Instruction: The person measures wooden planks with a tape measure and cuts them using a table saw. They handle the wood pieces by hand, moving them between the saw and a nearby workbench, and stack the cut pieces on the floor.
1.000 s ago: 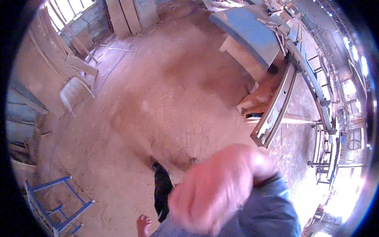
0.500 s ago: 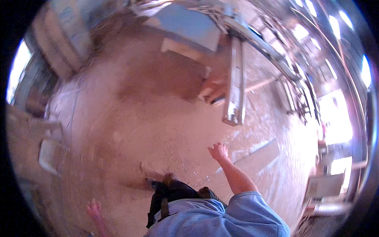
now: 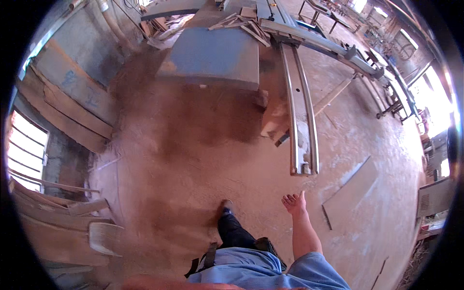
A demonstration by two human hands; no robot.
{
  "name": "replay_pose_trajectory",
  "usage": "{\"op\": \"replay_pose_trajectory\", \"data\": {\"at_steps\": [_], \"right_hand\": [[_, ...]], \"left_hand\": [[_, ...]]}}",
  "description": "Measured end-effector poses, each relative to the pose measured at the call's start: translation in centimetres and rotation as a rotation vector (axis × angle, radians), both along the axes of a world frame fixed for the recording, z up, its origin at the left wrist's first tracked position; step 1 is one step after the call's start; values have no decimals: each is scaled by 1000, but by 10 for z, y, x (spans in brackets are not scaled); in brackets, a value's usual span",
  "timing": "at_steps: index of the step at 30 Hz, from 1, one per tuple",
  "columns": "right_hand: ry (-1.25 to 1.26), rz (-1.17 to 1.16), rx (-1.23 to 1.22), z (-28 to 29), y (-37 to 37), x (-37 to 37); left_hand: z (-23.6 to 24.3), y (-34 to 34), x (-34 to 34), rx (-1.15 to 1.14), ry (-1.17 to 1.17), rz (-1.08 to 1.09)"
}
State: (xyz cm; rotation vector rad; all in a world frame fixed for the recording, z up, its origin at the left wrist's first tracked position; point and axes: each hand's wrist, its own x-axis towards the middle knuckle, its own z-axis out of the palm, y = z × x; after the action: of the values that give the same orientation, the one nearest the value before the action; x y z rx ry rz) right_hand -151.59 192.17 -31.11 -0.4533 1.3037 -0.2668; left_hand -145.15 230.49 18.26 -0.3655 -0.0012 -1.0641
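My right hand [image 3: 294,203] is held out over the dusty floor with nothing in it, its fingers spread. It is nearest to the end of a long metal rail [image 3: 303,140], just below that end in the picture and apart from it. A blurred, skin-coloured strip [image 3: 179,283] crosses the lower edge and seems to be part of my left arm or hand; no fingers show. One shoe [image 3: 225,205] and a dark trouser leg are visible ahead of my blue shirt.
Beyond the floor stands a machine table with a blue top [image 3: 208,53], wood offcuts [image 3: 244,24] behind it. Boards [image 3: 72,108] lean along the left wall. A flat panel [image 3: 350,191] lies at right. A white curved piece [image 3: 102,238] rests among planks at lower left.
The view has shifted and sharpened, and the rail's end appears lower. My right hand now has its fingers more spread. My left hand, earlier visible at lower left, no longer shows there.
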Motion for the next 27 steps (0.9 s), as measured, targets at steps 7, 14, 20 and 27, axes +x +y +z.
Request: {"op": "replay_pose_trajectory", "data": {"at_steps": [7, 14, 20, 27], "right_hand": [[-202, -100, 233, -61, 38, 87], [-191, 94, 226, -25, 96, 231], [-298, 160, 105, 26, 129, 388], [-342, -2, 108, 42, 165, 505]], "left_hand": [[-17, -24, 113, 70, -731, 238], [-7, -29, 192, 304, -726, 406], [-58, 39, 289, 97, -826, 382], [-91, 202, 440, 959, -959, 297]]}}
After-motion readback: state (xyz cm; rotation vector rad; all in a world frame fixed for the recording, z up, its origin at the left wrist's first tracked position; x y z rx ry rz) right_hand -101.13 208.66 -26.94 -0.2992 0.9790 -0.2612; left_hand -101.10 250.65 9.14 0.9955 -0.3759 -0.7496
